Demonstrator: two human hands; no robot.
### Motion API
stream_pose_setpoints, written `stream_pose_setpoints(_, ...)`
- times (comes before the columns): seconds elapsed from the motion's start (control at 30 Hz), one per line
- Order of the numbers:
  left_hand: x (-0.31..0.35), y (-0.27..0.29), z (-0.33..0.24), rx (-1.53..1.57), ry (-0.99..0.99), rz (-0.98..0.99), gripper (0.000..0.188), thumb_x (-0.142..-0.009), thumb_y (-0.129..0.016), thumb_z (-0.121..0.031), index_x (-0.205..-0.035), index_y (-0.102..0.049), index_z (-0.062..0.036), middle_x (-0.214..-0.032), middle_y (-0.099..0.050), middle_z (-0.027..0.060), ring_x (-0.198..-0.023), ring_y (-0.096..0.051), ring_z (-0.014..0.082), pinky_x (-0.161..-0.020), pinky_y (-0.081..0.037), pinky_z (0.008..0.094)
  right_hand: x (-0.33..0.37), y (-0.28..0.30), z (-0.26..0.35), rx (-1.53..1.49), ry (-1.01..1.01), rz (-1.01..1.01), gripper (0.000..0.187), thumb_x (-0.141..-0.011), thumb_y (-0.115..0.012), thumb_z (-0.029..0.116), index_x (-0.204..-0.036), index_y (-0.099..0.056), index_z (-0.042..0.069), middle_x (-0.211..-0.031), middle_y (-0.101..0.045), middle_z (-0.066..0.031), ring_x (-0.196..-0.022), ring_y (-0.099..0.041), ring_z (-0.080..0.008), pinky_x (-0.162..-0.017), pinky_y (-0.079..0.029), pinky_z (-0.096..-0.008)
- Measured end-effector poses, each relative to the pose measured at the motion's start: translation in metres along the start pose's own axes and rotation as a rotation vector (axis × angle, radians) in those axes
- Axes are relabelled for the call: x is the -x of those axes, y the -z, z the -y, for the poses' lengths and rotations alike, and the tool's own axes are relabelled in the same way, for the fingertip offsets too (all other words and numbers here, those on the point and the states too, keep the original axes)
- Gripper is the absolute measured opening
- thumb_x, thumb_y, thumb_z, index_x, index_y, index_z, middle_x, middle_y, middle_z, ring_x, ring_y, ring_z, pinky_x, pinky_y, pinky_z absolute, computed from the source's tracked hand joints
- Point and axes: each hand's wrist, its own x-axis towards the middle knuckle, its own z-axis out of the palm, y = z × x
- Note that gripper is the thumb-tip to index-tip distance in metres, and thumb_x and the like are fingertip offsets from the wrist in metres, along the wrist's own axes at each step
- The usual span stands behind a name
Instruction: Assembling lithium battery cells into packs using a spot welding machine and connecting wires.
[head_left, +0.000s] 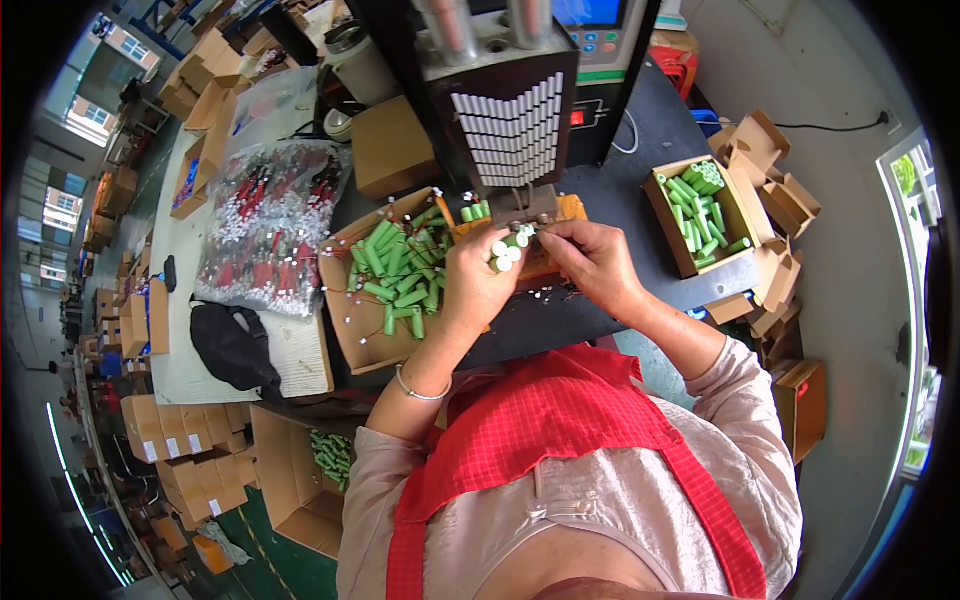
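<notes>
Near front edge of worktop (570, 322): left hand (478, 277) holds green cylinders (508, 252), white ends up, just left of right hand (592, 262), pinched narrow, contents unclear.

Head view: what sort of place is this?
Probably a small factory workshop, perhaps for electrical parts: a bench machine, loose green cylinders and a clear bag of wired connectors suggest it.

The machine (510, 115) stands between the left carton (350, 345) and right carton (668, 230).
</notes>
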Motion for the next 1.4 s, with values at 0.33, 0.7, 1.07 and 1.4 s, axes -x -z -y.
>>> stream_pose_setpoints(0.33,-0.003,0.001,-0.004,0.018,0.105,-0.002,0.015,-0.072,-0.069,-0.005,-0.085,-0.062,-0.0001,-0.072,-0.062,0.0104,-0.063,-0.06,0.0158,-0.057,-0.046,0.0278,-0.002,0.007,0.001,-0.051,0.03,0.042,0.021,-0.087,-0.056,0.016,-0.092,-0.062,-0.004,-0.067,-0.06,-0.0049,-0.059,-0.055,-0.0075,-0.053,-0.046,-0.0238)
stream_pose_setpoints(0.7,0.018,0.102,0.029,-0.224,0.354,-0.106,0.019,-0.076,-0.07,-0.012,-0.083,-0.058,0.0013,-0.081,-0.06,0.004,-0.068,-0.055,0.0101,-0.062,-0.044,0.0223,0.071,0.059,-0.05,0.502,0.01,0.069,0.019,-0.074,-0.067,0.021,-0.075,-0.06,0.003,-0.064,-0.058,-0.0115,-0.058,-0.059,-0.0271,-0.053,-0.047,-0.035)
stream_pose_setpoints(1.07,0.018,0.072,0.003,0.093,0.343,-0.085,0.02,-0.072,-0.072,-0.006,-0.088,-0.063,0.0007,-0.082,-0.057,0.0035,-0.074,-0.053,0.0096,-0.068,-0.043,0.022,0.076,0.064,-0.049,0.557,-0.083,0.08,0.01,-0.072,-0.061,0.014,-0.076,-0.06,0.004,-0.068,-0.06,-0.0114,-0.063,-0.061,-0.0282,-0.058,-0.049,-0.0367)
stream_pose_setpoints(1.4,0.005,0.005,0.005,-0.004,-0.105,-0.06,0.025,-0.066,-0.075,-0.006,-0.084,-0.06,0.001,-0.08,-0.061,0.0122,-0.071,-0.059,0.0248,-0.063,-0.048,0.0319,0.056,0.062,-0.001,0.284,0.095,-0.132,0.008,-0.077,-0.066,0.004,-0.08,-0.06,0.0,-0.066,-0.056,-0.0055,-0.057,-0.054,-0.0113,-0.05,-0.042,-0.0235)
